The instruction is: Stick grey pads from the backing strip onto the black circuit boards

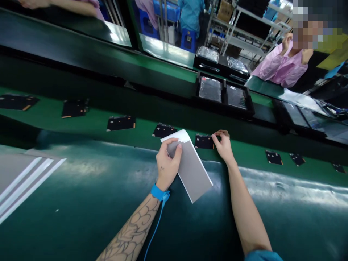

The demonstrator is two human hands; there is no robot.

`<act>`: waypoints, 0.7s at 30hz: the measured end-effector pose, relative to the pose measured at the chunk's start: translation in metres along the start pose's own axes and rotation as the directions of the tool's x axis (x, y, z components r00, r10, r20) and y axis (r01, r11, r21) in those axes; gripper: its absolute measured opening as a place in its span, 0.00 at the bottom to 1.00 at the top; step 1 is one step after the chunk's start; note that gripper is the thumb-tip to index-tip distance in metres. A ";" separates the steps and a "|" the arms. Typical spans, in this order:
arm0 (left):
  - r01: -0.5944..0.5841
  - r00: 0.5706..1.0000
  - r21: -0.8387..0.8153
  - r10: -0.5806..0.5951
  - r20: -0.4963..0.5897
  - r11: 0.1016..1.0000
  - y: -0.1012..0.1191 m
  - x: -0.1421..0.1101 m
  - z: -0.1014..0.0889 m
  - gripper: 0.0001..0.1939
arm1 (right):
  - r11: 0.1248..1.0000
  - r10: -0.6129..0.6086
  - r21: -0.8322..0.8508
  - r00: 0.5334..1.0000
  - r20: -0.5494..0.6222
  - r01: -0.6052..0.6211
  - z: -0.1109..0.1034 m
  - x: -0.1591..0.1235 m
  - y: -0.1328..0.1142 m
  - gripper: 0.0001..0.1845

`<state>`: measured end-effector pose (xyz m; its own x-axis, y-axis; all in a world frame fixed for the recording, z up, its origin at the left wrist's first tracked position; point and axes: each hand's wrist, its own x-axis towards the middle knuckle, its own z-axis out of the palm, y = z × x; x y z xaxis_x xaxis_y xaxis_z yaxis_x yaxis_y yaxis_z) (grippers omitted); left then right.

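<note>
L hand (168,163) pinching white-edged grey sheet (194,175) above bench (108,203); R hand (224,145) at right end of dark board (203,142) on green strip (144,132), fingers bent, can't quite tell if gripping; other boards (121,123) spaced along strip, both sides

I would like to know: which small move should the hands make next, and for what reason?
Probably the right hand should press lightly at the upper right corner of the dark board, to steady it. That hand is right at this corner, while the left hand is occupied with the grey sheet. Whether the right hand pinches something small is unclear.
</note>
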<state>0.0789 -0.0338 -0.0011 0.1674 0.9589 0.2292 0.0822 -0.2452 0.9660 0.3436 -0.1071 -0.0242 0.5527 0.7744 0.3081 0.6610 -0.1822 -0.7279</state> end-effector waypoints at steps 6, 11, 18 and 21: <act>-0.026 1.000 -0.008 0.026 0.006 1.000 0.001 0.000 0.000 0.11 | 0.997 -0.014 -0.080 0.999 0.034 0.016 -0.002 0.002 0.007 0.18; -0.052 0.999 -0.007 0.052 -0.014 0.999 0.002 0.001 0.000 0.09 | 0.997 0.022 -0.075 0.999 0.030 -0.019 -0.007 -0.001 0.010 0.18; -0.058 0.998 -0.013 0.058 -0.001 0.998 0.003 0.001 0.000 0.10 | 0.988 0.051 -0.145 0.998 0.031 -0.046 -0.010 -0.002 0.015 0.16; -0.065 0.998 -0.010 0.065 0.005 0.998 0.002 0.001 0.000 0.09 | 0.984 0.032 -0.178 0.999 0.018 -0.029 -0.011 -0.001 0.018 0.13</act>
<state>0.0791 -0.0329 0.0013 0.1774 0.9402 0.2908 0.0616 -0.3055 0.9502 0.3605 -0.1182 -0.0313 0.5647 0.7787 0.2735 0.7248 -0.3094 -0.6155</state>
